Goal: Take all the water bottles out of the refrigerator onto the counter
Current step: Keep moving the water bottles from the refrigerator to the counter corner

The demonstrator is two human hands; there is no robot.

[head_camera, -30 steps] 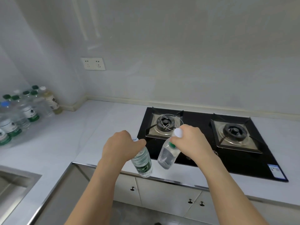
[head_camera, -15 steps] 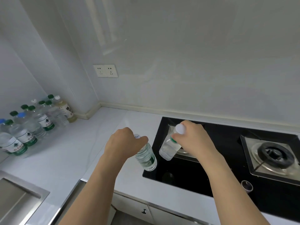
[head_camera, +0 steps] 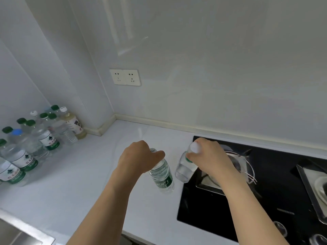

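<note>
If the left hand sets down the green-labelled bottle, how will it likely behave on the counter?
The green-labelled bottle looks full of water, so it is probably heavy for its size. It is tall and narrow and held by its top in the left hand, so it may tip. Lying down, its round body would likely roll across the smooth counter.

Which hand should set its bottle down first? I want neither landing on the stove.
Probably the left hand: its green-labelled bottle hangs over bare white counter, while the right hand holds its clear bottle at the black cooktop edge.
</note>
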